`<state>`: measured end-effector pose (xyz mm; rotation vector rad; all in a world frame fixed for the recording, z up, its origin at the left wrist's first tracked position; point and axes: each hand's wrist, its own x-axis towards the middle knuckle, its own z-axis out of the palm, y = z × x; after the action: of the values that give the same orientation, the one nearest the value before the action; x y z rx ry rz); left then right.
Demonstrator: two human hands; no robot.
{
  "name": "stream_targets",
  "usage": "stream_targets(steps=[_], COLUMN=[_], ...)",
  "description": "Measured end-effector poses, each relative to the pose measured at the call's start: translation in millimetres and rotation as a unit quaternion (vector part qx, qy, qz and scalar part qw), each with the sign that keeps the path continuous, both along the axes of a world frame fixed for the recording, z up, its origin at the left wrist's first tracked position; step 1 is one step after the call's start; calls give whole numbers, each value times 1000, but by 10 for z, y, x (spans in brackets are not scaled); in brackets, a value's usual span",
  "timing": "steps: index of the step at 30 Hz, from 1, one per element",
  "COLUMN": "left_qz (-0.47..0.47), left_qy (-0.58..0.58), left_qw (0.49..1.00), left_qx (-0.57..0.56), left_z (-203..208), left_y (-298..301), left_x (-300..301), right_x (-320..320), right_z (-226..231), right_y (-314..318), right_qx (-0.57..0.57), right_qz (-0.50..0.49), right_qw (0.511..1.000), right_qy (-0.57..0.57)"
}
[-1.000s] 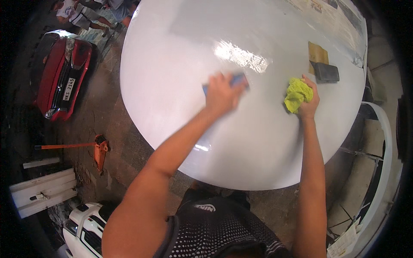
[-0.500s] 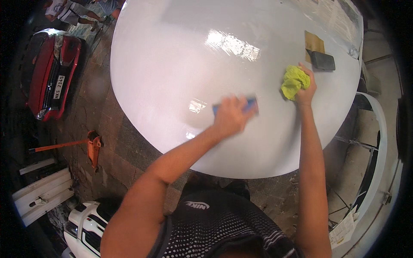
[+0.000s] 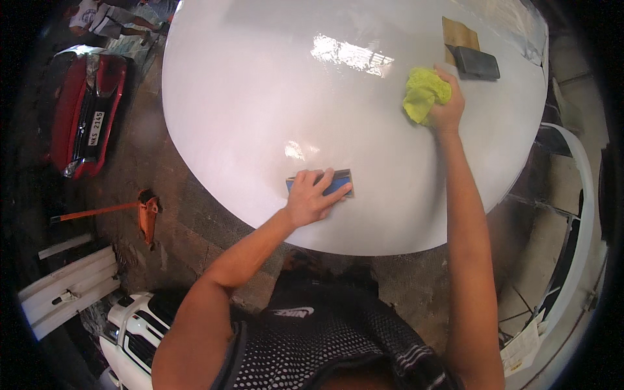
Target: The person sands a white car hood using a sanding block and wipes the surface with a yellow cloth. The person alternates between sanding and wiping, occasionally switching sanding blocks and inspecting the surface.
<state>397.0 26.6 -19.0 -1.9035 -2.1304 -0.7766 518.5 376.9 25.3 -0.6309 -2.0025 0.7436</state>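
Note:
A large white car hood with a wet shine fills the middle of the view. Near its front edge my left hand is closed over a blue sanding block, which rests on the painted surface. Farther off on the right, my right hand grips a crumpled yellow-green cloth against the hood. Just past that hand lies a dark grey block. A piece of brown sandpaper lies partly under the block.
A red car stands at the left on dark floor. Nearer are an orange floor jack, white metal panels and white vehicle parts. A pale curved bumper stands at right. Another person is at far left.
My left hand has drawn the sanding block toward me and to the left. My right hand and the cloth have shifted away and a little left.

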Motion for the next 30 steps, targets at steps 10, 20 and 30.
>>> stream_targets(steps=[10,20,30], left_qz=[362,624,704], left_qy=[16,-12,-49], left_qw=[932,780,701], left_qx=[31,43,106], left_z=[326,-58,-431], left_y=[1309,-585,-408], left_x=[-1057,-1925,-1331], right_x=[-69,-44,-182], right_z=[-99,-167,-211], right_y=[105,200,263], right_qx=[18,25,-33], right_qz=[18,46,99], right_qw=[1000,999,995], right_qy=[11,10,11])
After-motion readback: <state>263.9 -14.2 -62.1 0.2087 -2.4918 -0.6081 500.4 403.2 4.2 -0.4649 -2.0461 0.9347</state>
